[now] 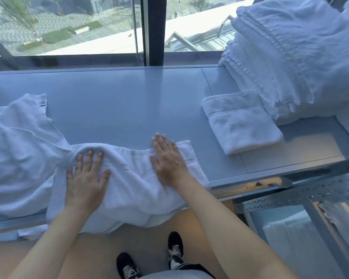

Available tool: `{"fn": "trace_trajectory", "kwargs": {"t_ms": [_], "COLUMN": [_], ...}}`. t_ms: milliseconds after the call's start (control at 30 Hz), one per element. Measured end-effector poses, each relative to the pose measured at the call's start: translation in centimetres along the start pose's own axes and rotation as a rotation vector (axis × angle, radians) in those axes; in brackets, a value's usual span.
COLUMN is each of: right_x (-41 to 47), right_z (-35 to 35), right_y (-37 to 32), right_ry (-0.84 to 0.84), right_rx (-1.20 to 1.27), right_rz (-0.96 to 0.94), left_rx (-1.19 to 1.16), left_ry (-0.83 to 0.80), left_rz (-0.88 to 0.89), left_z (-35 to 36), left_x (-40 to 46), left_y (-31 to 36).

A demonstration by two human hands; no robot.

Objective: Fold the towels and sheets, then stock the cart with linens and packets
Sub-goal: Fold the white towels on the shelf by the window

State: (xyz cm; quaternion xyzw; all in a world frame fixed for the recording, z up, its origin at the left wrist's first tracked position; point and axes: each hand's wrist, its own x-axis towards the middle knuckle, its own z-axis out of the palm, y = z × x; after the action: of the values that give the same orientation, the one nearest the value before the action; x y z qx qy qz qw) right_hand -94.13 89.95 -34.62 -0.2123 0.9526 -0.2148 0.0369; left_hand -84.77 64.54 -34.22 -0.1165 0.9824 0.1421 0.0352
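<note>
White terry cloth is spread at the near edge of a pale grey table [129,101]: a towel [133,178] is laid with its long axis running left to right along that edge, its near side draped over the rim and hanging toward the floor. The left hand [85,178] is pressed flat on the towel's left part, fingers straight and spread; the right hand [167,158] is laid flat on its right part, fingers straight and together, the tips reaching just past the far hem (nothing is gripped by either). An unfolded sheet [18,148] is heaped at the left, touching the towel's left end. A folded towel [242,123] lies well apart on the right, near a tall stack of linens [290,63]. Bare tabletop is left between the towel and the window.
</note>
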Motion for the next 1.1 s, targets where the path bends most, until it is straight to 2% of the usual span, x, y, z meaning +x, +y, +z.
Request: {"fn": "trace_trajectory", "kwargs": {"t_ms": [133,267,400,600,733,800,900,1000,1100], "right_x": [-3.7,-5.6,-2.1,5.6,7.5,5.6,-1.1,-6.6,-7.8], "right_z": [0.3,-1.2,-2.2,-4.8,-6.1,-5.6,-3.7,-2.4,-2.0], "right_y": [0.3,4.6,6.1,7.4,6.0,4.2,2.5,3.8,5.0], "right_ry": [-0.013,0.000,-0.040,-0.021,0.040,0.079,0.028,-0.061,-0.118], "right_rx": [0.078,-0.056,-0.111,-0.143,-0.237,-0.147,-0.028,-0.121,-0.206], "right_rz": [-0.083,0.084,0.068,0.075,0.135,0.136,0.024,0.031,0.072], "left_rx": [0.015,0.005,0.002,0.044,0.029,0.028,0.032,0.036,0.040], "left_ry": [0.017,0.018,0.012,0.018,0.013,0.023,0.045,0.041,0.051], "left_rz": [0.024,0.037,0.051,0.023,-0.019,-0.025,-0.011,0.005,0.039], "left_z": [0.5,1.1,1.5,1.0,0.5,0.7,1.1,1.1,0.2], "left_x": [-2.0,-3.5,-2.4,4.6,7.6,7.9,7.7,7.4,6.3], "left_y": [-1.5,-1.2,0.0,1.7,2.8,2.6,2.2,1.7,2.1]}}
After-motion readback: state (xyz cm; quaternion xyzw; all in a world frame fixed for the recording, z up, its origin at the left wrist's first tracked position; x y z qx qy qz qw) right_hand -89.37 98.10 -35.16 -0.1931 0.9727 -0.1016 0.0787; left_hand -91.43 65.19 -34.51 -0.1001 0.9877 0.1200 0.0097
